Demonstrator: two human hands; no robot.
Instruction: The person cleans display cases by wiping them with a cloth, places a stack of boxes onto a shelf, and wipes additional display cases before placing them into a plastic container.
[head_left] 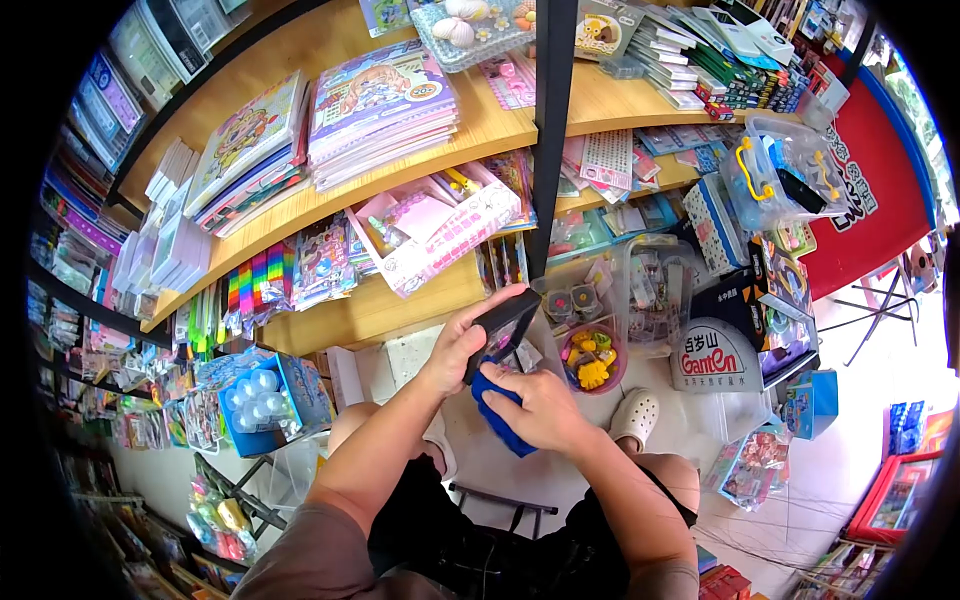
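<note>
My left hand (455,345) is closed around one side of a black rectangular case (506,312) with a clear-looking panel, held tilted above my knees. Just below it, my right hand (543,405) grips a bunched blue cloth (512,432). The cloth's upper part is at the lower edge of the case; whether it touches the panel I cannot tell. My right fingers partly hide the cloth. Beyond my hands, a pink round basket (608,377) holds yellow toys (592,360).
Wooden shelves (490,128) in front carry stacked books (375,100) and a pink box (450,240). Clear bins (660,300) and a Ganten carton (715,355) stand to the right. A blue box with clear balls (300,395) is at left. My feet are on the pale floor.
</note>
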